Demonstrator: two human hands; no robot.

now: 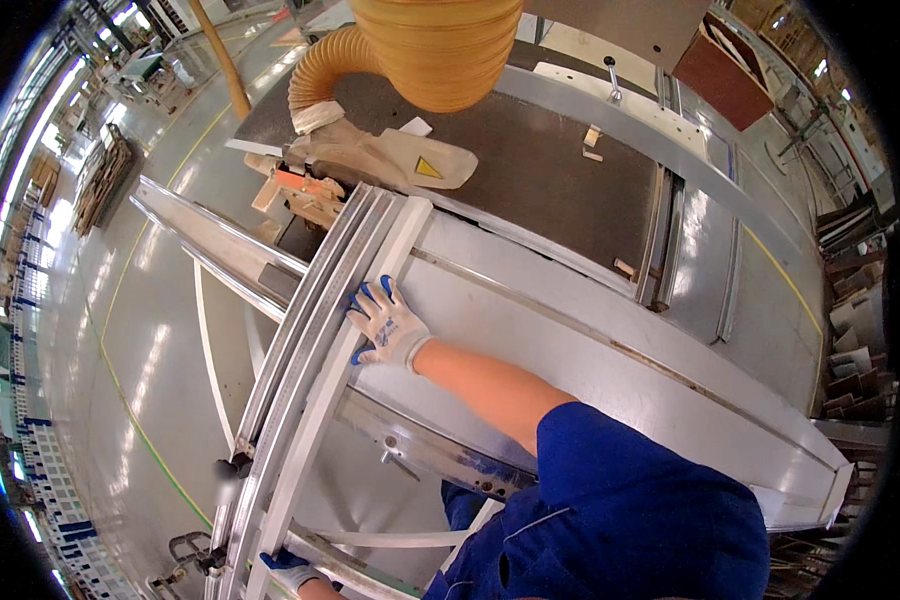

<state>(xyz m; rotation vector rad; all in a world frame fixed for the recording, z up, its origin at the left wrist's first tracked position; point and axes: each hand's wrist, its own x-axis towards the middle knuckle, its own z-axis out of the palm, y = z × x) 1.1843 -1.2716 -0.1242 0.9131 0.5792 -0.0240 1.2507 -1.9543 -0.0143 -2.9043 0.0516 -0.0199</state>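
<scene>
A long, narrow white strip (320,415) lies along the slotted aluminium fence (300,330) of a sliding table saw. My right hand (388,326), in a white glove with blue fingertips, rests on the strip, its fingers spread over the top and the thumb apart. My left hand (290,570), gloved alike, is at the strip's near end by the lower edge. Its fingers close around the strip, partly cut off by the picture's edge. Beyond the strip's far end is the saw's pale blade guard (430,160) with a yellow triangle. The blade itself is hidden.
A ribbed yellow dust hose (335,62) runs down to the guard. The silver sliding table (560,345) stretches to the right. Small wood offcuts (592,136) lie on the dark saw top (550,190). Black clamps (235,467) sit on the fence's near part. Stacked boards (105,180) stand far left.
</scene>
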